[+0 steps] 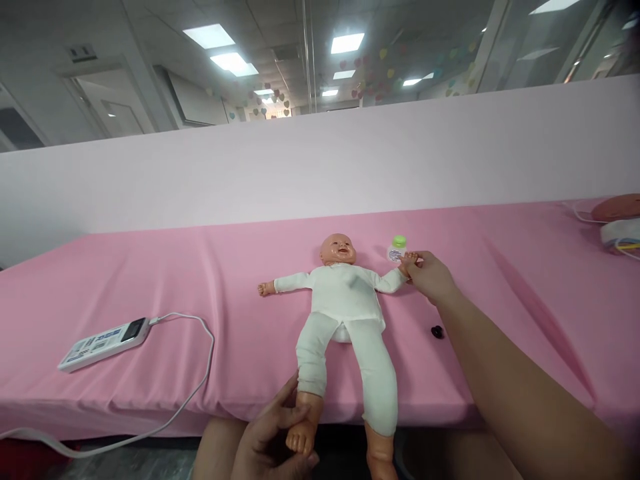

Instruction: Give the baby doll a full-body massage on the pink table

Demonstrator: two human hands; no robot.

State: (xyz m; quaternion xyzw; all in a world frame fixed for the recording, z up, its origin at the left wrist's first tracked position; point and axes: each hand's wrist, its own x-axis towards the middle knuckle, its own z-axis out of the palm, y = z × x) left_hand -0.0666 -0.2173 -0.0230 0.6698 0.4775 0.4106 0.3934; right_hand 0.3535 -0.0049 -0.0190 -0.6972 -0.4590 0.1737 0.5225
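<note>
A baby doll [347, 293] in a white top and white leggings lies on its back on the pink cloth [250, 333], head toward the wall, its feet past the table's front edge. My left hand [273, 433] is wrapped round the doll's foot on the left side of the view. With thumb and fingers, my right hand [433, 275] pinches the doll's hand on the right side. Just behind that hand stands a small jar with a green lid [399, 248]. A small black object [437, 332] lies beside my right forearm.
At the left, a white power bank [105, 344] has a white cable [207, 373] running off the front edge. White and orange-brown items [620, 230] sit at the far right. A low white wall [300, 173] borders the back.
</note>
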